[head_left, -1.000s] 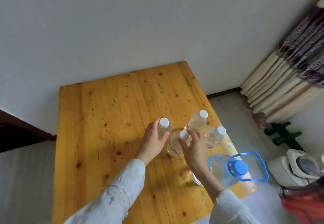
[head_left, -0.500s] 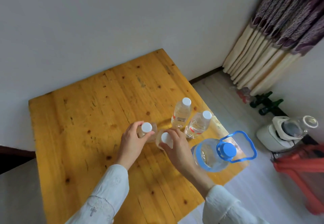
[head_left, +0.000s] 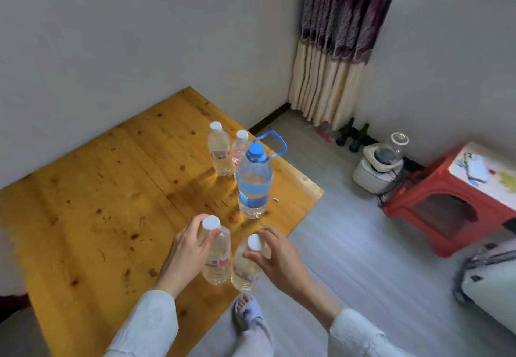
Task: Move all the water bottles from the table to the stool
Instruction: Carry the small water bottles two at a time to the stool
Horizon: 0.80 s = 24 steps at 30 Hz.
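My left hand [head_left: 187,253] grips a small clear water bottle [head_left: 218,259] with a white cap by its neck. Beside it, my right hand [head_left: 279,259] grips a second small bottle [head_left: 244,268] just under its cap. Both bottles hang lifted near the front right edge of the wooden table [head_left: 92,203]. On the table stand a large bottle [head_left: 254,186] with a blue cap and handle, and two more small bottles [head_left: 220,153] [head_left: 239,150] behind it. The red stool [head_left: 435,197] with a patterned white top stands on the floor at the right.
A white kettle-like appliance [head_left: 377,169] and dark glass bottles [head_left: 351,134] sit on the floor by the curtain [head_left: 335,49]. My slippered foot [head_left: 247,312] shows below the bottles. A grey and white object [head_left: 491,275] lies at the far right.
Both hands have lifted their small bottles off the table and drawn them toward me, away from the other bottles. The view has swung right, and the whole red stool has come into sight.
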### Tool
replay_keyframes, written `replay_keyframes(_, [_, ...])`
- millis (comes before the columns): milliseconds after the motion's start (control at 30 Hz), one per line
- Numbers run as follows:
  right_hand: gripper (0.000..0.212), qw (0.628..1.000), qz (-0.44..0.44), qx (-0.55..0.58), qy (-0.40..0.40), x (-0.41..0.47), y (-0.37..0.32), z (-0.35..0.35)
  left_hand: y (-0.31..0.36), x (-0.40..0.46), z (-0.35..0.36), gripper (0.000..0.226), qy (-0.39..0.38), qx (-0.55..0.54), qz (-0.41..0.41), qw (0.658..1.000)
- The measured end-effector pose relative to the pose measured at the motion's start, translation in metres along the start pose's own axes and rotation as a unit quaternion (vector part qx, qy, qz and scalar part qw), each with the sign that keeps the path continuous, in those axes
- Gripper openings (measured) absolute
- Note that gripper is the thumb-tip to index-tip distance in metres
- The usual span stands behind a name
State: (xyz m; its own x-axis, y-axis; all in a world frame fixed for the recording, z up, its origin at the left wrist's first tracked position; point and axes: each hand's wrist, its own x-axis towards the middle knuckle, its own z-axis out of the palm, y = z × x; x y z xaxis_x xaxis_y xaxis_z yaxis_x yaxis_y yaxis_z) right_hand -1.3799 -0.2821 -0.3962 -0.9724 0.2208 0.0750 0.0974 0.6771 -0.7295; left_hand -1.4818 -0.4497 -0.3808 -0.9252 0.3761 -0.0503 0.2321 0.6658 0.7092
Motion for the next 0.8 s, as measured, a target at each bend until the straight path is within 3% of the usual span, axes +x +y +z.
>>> replay_keyframes(200, [0.042, 0.989, 0.068, -0.025, 0.131, -0.142, 0.026, -0.076, 0.083, -0.086, 0.055, 0.041, -0.091, -0.061, 0.098, 0.989])
replay_keyframes(367, [0.030, 0.953, 0.160, -0.009, 0.258, -0.257, 0.048, -0.150, 0.164, -0.153, 0.119, 0.024, -0.186, -0.092, 0.198, 0.958])
replay_keyframes(600, [0.032, 0.844, 0.284, 0.022, 0.455, -0.424, 0.078, -0.237, 0.302, -0.239, 0.225, 0.021, -0.341, -0.080, 0.369, 0.861])
replay_keyframes(800, [0.039, 0.724, 0.361, 0.014, 0.587, -0.572, 0.100, -0.292, 0.408, -0.343, 0.326, 0.015, -0.446, -0.086, 0.461, 0.762])
